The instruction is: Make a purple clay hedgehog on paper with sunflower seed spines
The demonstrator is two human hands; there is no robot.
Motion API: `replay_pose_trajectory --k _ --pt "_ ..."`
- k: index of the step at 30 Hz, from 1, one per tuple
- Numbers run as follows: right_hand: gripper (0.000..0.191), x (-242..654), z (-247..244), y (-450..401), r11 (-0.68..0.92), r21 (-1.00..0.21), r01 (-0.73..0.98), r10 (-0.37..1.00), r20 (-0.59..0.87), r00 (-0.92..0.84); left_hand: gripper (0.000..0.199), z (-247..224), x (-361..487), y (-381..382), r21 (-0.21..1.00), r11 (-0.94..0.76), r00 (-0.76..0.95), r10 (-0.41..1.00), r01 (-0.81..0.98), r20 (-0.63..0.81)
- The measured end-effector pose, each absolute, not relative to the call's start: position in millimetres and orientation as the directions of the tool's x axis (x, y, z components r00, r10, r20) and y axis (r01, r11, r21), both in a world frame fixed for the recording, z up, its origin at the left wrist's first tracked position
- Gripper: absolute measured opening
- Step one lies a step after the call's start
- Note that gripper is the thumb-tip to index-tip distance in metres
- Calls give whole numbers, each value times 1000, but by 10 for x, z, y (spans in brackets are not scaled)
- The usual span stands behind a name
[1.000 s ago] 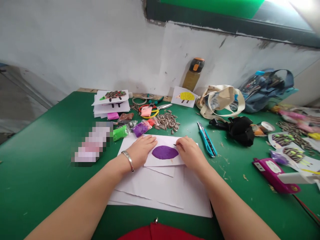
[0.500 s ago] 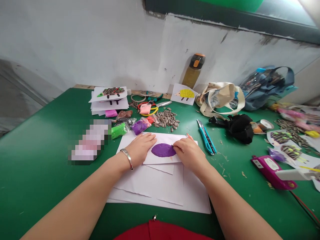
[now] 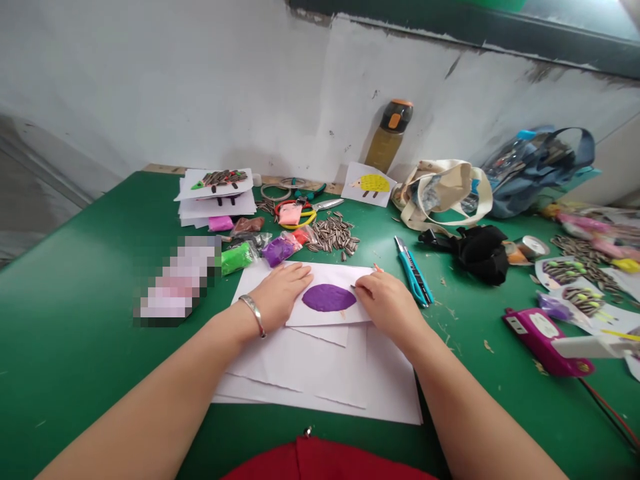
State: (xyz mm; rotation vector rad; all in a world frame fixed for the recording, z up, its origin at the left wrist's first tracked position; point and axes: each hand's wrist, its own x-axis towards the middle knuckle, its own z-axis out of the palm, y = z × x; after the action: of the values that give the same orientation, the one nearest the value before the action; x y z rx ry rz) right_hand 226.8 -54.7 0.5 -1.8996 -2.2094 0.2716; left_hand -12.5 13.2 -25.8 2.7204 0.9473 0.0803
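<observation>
My left hand [image 3: 283, 293] lies flat on the left part of a small white sheet [image 3: 295, 320], fingers stretched out and holding nothing. On that sheet is a flat purple clay oval [image 3: 329, 298], with a faint orange mark by its lower right edge. Just right of the oval, my right hand [image 3: 387, 300] is closed in a pinch. From its fingertips pokes a small dark pointed thing [image 3: 353, 287], too small to name surely. An orange tip [image 3: 379, 268] shows behind that hand; the rest is hidden. Larger white papers [image 3: 320, 373] lie underneath.
Behind the papers are clay packets, including a green packet [image 3: 237, 258], sunflower seeds [image 3: 333, 235] and scissors [image 3: 327, 205]. To the right lie a blue utility knife [image 3: 414, 273], a black cloth item [image 3: 483, 257] and a magenta glue-gun-like tool [image 3: 543, 340]. A bottle [image 3: 387, 137] leans against the wall.
My right hand has drawn back slightly to the right from the purple oval, uncovering its right end. My left hand stays flat in place.
</observation>
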Motion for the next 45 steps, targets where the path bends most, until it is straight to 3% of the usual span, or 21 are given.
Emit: replay_pose_trajectory --k 4,11,15,19,23,30,36,45 --pt "28 2271 24 -559 183 -310 933 983 29 -183 47 -282 -145 147 261 -755 788 614 602 -39" --pt "24 2195 34 -647 277 -430 859 961 141 -240 43 -208 -159 150 303 -772 815 579 558 -25" --pt "24 2067 2 -705 392 -447 804 918 141 -369 60 -143 -135 111 291 -755 800 595 587 -68" --pt "26 1976 -25 -731 431 -413 802 901 151 -406 75 -128 -114 91 291 -729 780 613 620 -125" --pt "28 1965 -30 -722 413 -344 844 911 147 -386 73 -138 -111 96 296 -734 785 609 611 -110" --pt "26 2042 22 -736 411 -372 832 911 131 -391 72 -131 -106 92 280 -732 780 613 621 -126" --pt "23 2133 81 -698 358 -302 884 932 54 -359 74 -109 -88 97 292 -720 773 617 630 -147" --pt "25 2326 104 -663 396 -316 862 913 35 -406 75 -66 -71 96 294 -699 756 626 652 -189"
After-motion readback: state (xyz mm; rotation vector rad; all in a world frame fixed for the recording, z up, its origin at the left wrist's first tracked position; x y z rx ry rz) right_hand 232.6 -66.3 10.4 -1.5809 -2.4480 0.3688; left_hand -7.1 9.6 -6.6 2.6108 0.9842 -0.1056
